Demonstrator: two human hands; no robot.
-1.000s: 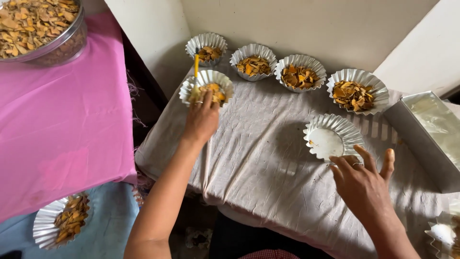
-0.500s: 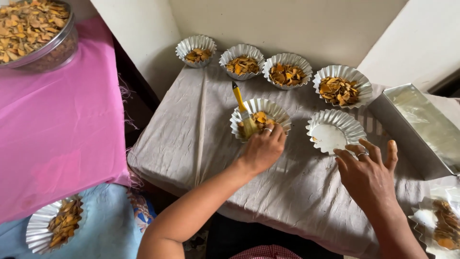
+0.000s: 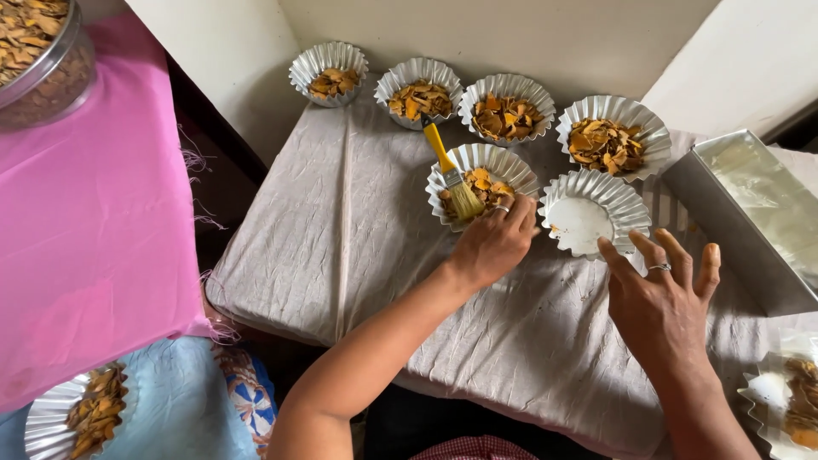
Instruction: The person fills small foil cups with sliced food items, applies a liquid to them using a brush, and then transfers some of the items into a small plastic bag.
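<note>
The left hand [image 3: 494, 243], fingers closed on the yellow brush [image 3: 452, 175], has brought a filled fluted tin [image 3: 481, 183] from the cloth's far-left corner beside the empty tin [image 3: 588, 213], while the open right hand [image 3: 665, 298] holds nothing

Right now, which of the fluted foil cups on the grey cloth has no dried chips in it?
The fluted silver foil cup just ahead of the right hand, showing a bare white bottom. The four along the wall and the one at the left hand all hold orange-brown chips.
</note>
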